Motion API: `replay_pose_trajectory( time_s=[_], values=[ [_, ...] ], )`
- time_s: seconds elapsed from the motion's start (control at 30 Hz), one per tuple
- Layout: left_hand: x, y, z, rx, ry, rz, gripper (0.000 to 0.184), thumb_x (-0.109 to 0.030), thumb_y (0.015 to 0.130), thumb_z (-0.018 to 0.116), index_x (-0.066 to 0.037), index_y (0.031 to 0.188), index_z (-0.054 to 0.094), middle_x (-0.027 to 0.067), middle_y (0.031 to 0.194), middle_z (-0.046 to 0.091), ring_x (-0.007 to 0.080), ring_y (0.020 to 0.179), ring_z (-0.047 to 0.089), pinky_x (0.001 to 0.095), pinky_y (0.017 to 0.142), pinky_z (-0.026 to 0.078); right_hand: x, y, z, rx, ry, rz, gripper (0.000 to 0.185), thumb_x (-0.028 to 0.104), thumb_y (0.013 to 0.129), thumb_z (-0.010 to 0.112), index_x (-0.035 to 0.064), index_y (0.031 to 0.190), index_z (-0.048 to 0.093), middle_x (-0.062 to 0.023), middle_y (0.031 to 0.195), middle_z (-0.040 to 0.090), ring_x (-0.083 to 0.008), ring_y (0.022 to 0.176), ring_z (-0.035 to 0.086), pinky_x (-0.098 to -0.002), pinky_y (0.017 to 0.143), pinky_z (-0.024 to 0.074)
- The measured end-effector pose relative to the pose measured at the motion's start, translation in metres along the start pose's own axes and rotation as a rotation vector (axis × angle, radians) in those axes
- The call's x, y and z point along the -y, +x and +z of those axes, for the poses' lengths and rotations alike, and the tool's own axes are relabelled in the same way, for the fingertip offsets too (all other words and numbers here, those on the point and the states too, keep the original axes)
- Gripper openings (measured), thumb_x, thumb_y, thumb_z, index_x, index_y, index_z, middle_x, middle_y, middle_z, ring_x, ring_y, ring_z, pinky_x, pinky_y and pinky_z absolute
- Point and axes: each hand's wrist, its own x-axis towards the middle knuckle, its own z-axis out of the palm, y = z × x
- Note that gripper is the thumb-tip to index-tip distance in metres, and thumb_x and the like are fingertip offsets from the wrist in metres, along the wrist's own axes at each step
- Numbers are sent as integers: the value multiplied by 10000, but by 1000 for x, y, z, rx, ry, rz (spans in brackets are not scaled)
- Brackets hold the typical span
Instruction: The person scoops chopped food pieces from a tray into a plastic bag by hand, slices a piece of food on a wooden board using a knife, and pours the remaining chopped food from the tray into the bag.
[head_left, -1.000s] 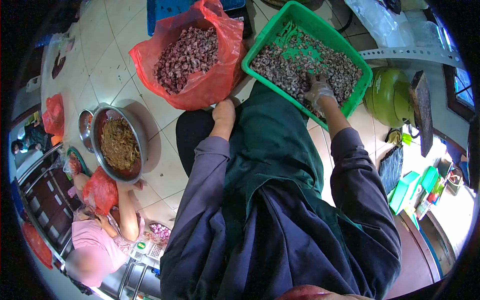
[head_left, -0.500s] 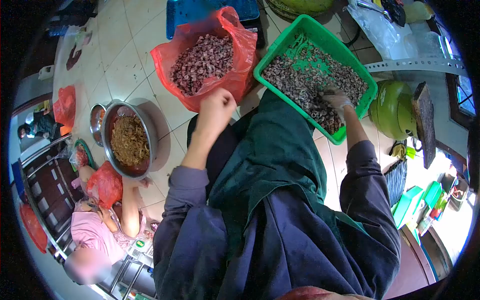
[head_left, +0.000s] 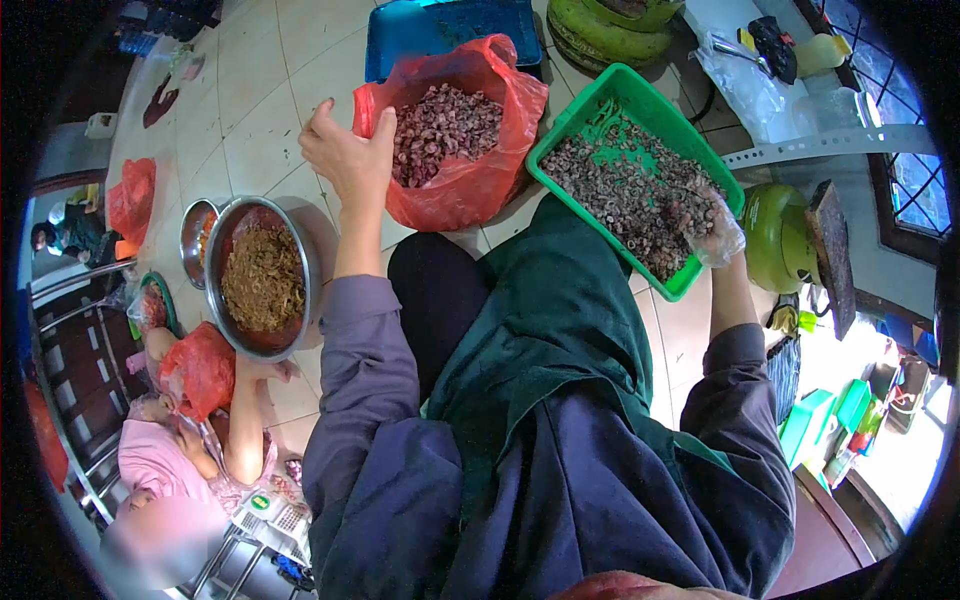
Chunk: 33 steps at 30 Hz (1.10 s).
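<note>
My left hand [head_left: 350, 155] is bare, its thumb and fingers spread, at the left edge of a red plastic bag [head_left: 460, 195]. I cannot tell whether it touches the bag. Inside the bag is a heap of small purple-brown, ring-like pieces [head_left: 445, 130]. To the right, a green plastic tray [head_left: 570, 195] holds a layer of similar greyish-purple pieces [head_left: 620, 200]. My right hand [head_left: 718, 238], in a clear plastic glove, is down among the pieces at the tray's right side. Its fingers are partly hidden.
A steel bowl [head_left: 313, 290] of brown shredded food stands at left, beside a smaller metal bowl [head_left: 190, 245]. Another person in pink [head_left: 165, 455] sits at lower left with a red bag [head_left: 200, 370]. Green gas cylinders [head_left: 780, 240] stand at right and at the back [head_left: 610, 40].
My left hand has moved left from the bag's front edge, and its curled fingers have spread. My right hand has shifted toward the tray's right side. The view has shifted slightly.
</note>
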Motion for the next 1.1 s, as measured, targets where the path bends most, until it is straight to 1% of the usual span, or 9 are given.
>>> replay_pose_trajectory(
  time_s=[0.13,0.17,0.43,0.6,0.67,0.77,0.83,0.87,1.1],
  values=[
    [39,7,23,512,-690,-539,425,-348,820,692,-1,1041,583,66,819,595,206,725,570,366,732,472,8,-29,64,21,80,8,203,225,902,580,107,1065,555,-137,1002,601,-283,856,606,-273,482,512],
    [39,6,24,501,-851,-620,289,-291,887,630,-20,987,616,17,734,614,110,555,509,275,566,452,10,-30,76,81,100,14,195,220,895,590,113,1055,558,-142,1013,592,-294,868,600,-271,480,509],
    [26,4,-9,502,-1310,-753,259,-120,944,509,-108,1199,554,11,874,618,35,552,434,197,481,345,-2,-21,229,427,136,229,231,252,914,524,130,1096,598,-207,1187,505,-295,913,561,-295,545,532],
    [35,4,-18,572,-1413,-834,322,-107,934,493,-112,1254,523,-16,849,583,40,528,390,195,478,308,-69,7,337,558,-16,361,127,196,882,600,120,981,625,-121,1025,616,-226,829,589,-271,558,472],
    [36,9,-30,627,-1441,-862,337,-118,935,476,-111,1270,507,-27,814,554,44,514,369,197,471,290,-108,54,354,607,-239,351,171,231,882,612,92,981,624,-100,959,630,-181,792,597,-277,575,487],
    [45,7,-34,661,-1508,-839,357,-149,925,478,-104,1278,507,-31,753,506,33,508,371,189,453,294,-162,98,366,555,-1405,-379,527,414,760,686,96,1174,615,-111,1147,631,-223,1045,605,-340,950,462],
    [46,5,-38,653,-1519,-816,349,-154,926,469,-93,1267,511,-30,754,506,33,507,369,189,453,296,-197,110,375,530,-1999,-708,492,401,771,657,162,1198,606,-126,1234,586,-261,1137,561,-374,956,467],
    [46,5,-39,651,-1526,-805,345,-157,927,464,-87,1261,513,-29,755,506,32,506,367,189,453,297,-204,87,388,442,-2191,-560,459,355,785,650,191,1210,600,-126,1247,572,-284,1161,544,-398,948,477],
    [58,-2,-46,638,-1525,-835,322,-177,935,479,-78,1239,517,-19,745,519,29,498,372,190,447,302,-197,85,340,369,-2392,-697,459,275,744,670,154,1180,600,-163,1225,505,-371,1127,522,-473,923,465]
  ],
)
